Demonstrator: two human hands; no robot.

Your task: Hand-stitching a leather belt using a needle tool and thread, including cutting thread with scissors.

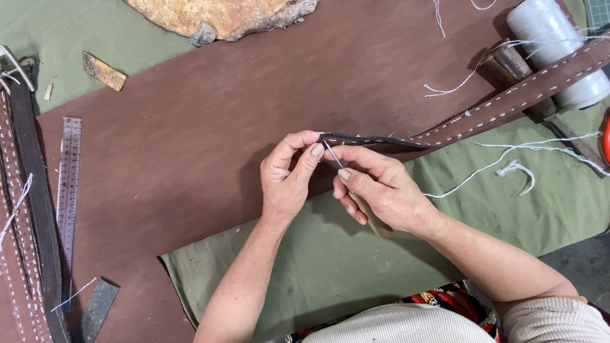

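Overhead, head view: left hand (287, 181) pinched shut on the dark end of the leather strap (508, 101); right hand (381, 190) closed around a wooden-handled awl (356, 194), its point at the strap edge between both thumbs. Strap running up and right across the brown leather sheet (190, 127), over the white thread spool (556, 47). Probably stiff yet bendable, light; best gripped near the stitched tip. Count: one held strap, one awl, one spool, one steel ruler (68, 184), more stitched straps (25, 254) at left.
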